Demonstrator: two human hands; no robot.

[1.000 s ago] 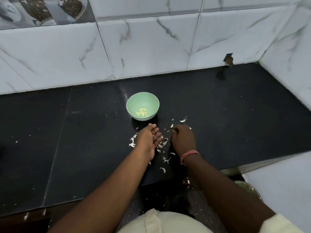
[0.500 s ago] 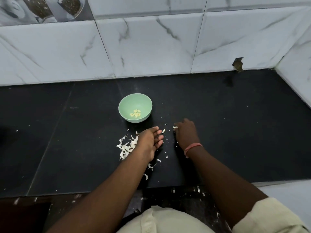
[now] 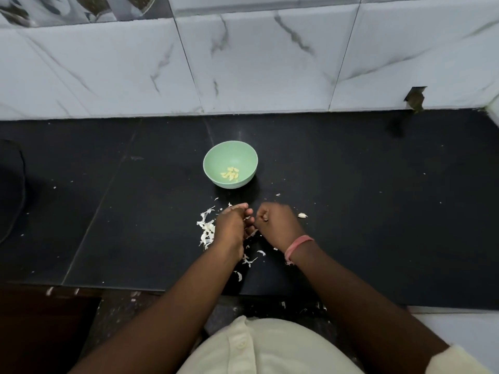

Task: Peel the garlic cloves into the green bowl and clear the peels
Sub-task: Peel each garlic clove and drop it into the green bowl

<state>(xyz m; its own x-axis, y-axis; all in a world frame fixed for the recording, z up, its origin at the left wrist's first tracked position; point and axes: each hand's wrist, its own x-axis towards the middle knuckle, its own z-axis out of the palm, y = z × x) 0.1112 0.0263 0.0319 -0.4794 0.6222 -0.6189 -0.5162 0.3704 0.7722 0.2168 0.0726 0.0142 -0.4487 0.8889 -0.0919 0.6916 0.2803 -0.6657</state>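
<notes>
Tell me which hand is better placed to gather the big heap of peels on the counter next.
The left hand, probably. The heap of peels lies directly against its outer side, while the right hand is on the far side of it, near one stray piece. Both hands rest in front of the green bowl.

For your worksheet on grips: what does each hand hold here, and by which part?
Cannot be told: the left hand and right hand are curled together, hiding anything between them.

Beyond our left hand (image 3: 231, 227) and right hand (image 3: 275, 224), only the green bowl (image 3: 230, 168) blocks the black counter (image 3: 364, 211). A peel heap (image 3: 206, 230) lies just left; open surface extends rightward.
</notes>
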